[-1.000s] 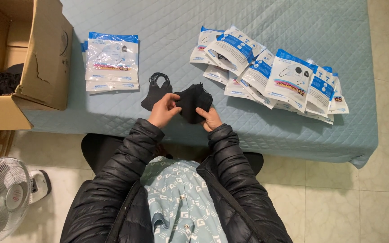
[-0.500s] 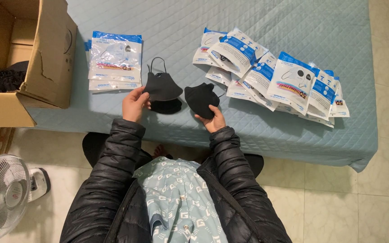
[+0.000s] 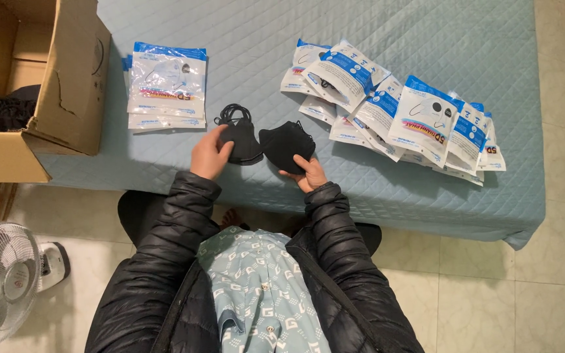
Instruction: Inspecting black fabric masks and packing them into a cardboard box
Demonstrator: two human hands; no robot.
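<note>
My left hand (image 3: 209, 153) rests on a small pile of black face masks (image 3: 240, 134) lying on the pale blue quilted bed (image 3: 243, 46), fingers laid against the top mask. My right hand (image 3: 307, 173) holds another black mask (image 3: 287, 145) from underneath, just right of the pile and touching it. Both arms are in black puffer sleeves.
A neat stack of flat mask packets (image 3: 167, 85) lies left of the pile. Several loose blue-and-white packets (image 3: 393, 117) are spread to the right. An open cardboard box (image 3: 67, 85) with dark contents stands at the left edge. A white fan (image 3: 1, 281) stands on the tiled floor.
My left hand carried one black mask out to the left, then brought it down onto the pile on the bed. My right hand kept its mask and stayed close by.
</note>
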